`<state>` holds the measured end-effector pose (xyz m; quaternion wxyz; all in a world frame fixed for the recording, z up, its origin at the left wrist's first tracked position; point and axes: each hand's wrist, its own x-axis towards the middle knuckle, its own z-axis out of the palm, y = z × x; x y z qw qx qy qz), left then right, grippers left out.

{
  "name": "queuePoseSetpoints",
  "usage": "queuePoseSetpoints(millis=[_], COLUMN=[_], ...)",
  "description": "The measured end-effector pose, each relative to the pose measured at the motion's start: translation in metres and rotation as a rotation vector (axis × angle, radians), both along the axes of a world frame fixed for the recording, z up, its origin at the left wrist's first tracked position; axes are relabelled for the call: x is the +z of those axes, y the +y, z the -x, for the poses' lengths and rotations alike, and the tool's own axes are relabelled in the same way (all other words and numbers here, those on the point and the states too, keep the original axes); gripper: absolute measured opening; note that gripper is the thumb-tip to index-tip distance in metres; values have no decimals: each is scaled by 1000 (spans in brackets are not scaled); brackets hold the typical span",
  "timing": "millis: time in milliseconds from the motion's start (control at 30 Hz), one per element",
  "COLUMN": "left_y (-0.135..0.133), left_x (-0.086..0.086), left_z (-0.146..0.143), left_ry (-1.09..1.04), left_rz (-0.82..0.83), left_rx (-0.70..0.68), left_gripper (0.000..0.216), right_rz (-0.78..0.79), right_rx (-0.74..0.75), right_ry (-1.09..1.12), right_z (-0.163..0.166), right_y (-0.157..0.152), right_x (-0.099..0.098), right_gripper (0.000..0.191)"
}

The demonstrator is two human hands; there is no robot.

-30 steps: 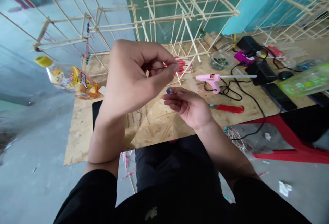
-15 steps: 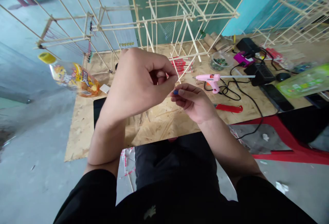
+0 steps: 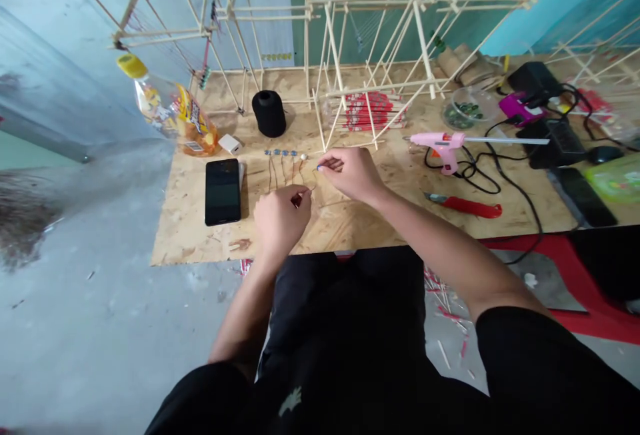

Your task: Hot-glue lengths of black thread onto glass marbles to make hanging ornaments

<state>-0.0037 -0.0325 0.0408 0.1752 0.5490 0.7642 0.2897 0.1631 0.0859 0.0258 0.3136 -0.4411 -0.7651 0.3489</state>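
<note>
My left hand (image 3: 281, 216) rests low on the chipboard table (image 3: 350, 222), fingers curled in a pinch on the lower end of a thin thread. My right hand (image 3: 349, 172) is beside it to the right, pinching a small blue bead (image 3: 319, 167) at the thread's upper end. Just left of that bead lies a row of several beaded threads (image 3: 285, 153), laid side by side on the board. A black spool of thread (image 3: 269, 113) stands behind them.
A black phone (image 3: 223, 190) lies left of my hands, with a white charger block (image 3: 231, 144) and a snack bottle (image 3: 173, 110) beyond. A pink glue gun (image 3: 440, 144), a red-handled cutter (image 3: 465, 206), cables, a bowl of beads (image 3: 463, 110) and red-tipped sticks (image 3: 373, 110) lie right. Stick frames (image 3: 350, 15) rise behind.
Both hands have dropped from in front of my face down to the table. The view tilted down, showing the phone, spool and row of beaded threads.
</note>
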Motion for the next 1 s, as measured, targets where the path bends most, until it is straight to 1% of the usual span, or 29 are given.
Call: queuePoseSetpoints(millis=[100,267,333,500,600,667,733,833,900,933,1000], left_y=[-6,-7,-6,-8,-10,-11,-12,-16,-23,-29,-43], left_x=[-13,-22,-26,-46,-59,-64,-64,-58,-54,-53,-54], left_z=[-9,-22,-25,-28,-29,-30,-31,-32,-27,-23,-10], left_ry=[87,247,283,338,368,386,394,376,347,334,317], left_rz=[61,121,135,75,9,-18,-14,31,33,14,-74], left_rx=[6,-37,-77,-140,-153,-156,-151,-124,-99,-93,-93], left_gripper=[25,34,36,40,36,34,38,45,48,54,70], right_rz=[-18,-69,-78,-171,-218,-227,-227,-232,-243,-253,-296], right_rx=[-6,-49,-50,-29,-5,4,7,16,26,31,37], right_ry=[-108,-198,-239,-334,-384,-401,-401,-397,-404,-402,-382], right_z=[12,19,21,27,29,30,31,30,27,24,14], right_y=[12,30,33,34,33,33,33,33,30,27,18], right_x=[-11,-26,-29,-33,-34,-35,-35,-31,-28,-26,-25], right_gripper=[14,19,20,22,25,28,30,33,37,39,42])
